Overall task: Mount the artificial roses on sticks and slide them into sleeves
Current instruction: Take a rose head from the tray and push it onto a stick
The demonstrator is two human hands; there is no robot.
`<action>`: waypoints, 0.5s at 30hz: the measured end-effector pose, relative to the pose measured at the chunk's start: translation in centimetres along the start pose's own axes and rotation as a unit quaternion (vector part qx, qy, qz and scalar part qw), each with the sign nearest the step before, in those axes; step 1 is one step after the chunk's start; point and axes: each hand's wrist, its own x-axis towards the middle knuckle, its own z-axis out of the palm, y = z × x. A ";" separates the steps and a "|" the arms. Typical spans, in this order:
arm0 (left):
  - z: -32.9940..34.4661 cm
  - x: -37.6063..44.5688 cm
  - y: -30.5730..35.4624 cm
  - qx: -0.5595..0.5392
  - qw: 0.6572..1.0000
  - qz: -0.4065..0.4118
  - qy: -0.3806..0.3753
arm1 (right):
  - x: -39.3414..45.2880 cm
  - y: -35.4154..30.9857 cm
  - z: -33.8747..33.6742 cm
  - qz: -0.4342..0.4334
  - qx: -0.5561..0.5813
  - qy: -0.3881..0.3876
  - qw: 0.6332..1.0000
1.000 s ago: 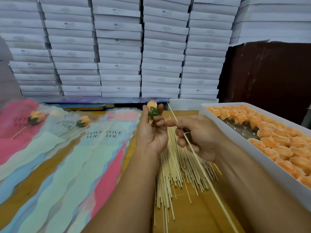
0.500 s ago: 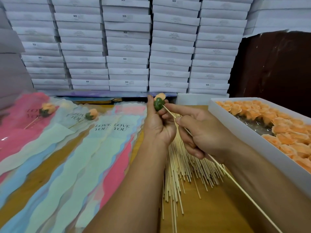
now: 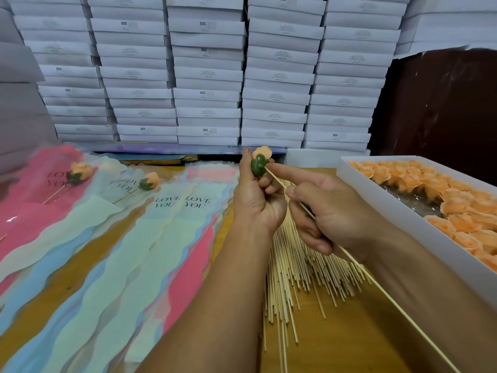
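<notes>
My right hand (image 3: 330,211) is nearest, fingers curled round the stick (image 3: 376,282), forefinger laid straight along it toward the tip. The stick is thin and stiff but I'd guess it bows or snaps if I push from far back, so a hold close behind the point seems right. Just beyond, my left hand (image 3: 255,197) pinches the rose (image 3: 260,158) between thumb and fingertips, green base turned toward me, the stick's tip touching the middle of that base. The petals look light and soft, easily crushed I think, so I take it by the firmer green cup. Under my wrists lies the loose pile of sticks (image 3: 295,267) on the wooden table (image 3: 347,340). To the right, the white box (image 3: 398,211) of orange roses. To the left, overlapping sleeves (image 3: 166,238), two farther ones already carrying mounted roses. Beyond, stacked white cartons (image 3: 207,76)
</notes>
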 end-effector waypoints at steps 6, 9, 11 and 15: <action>0.0 0.1 0.0 0.009 1.000 -0.007 -0.014 | 0.0 0.1 0.1 0.002 0.001 0.000 1.000; 0.0 0.1 0.0 0.018 1.000 -0.005 -0.018 | 0.0 0.1 0.1 0.003 0.000 -0.003 1.000; -0.1 0.1 0.0 0.021 1.000 -0.005 -0.021 | 0.0 0.1 0.0 0.006 0.000 -0.004 1.000; -0.1 0.2 0.0 0.019 1.000 -0.002 -0.022 | 0.0 0.1 -0.2 0.012 0.000 -0.002 1.000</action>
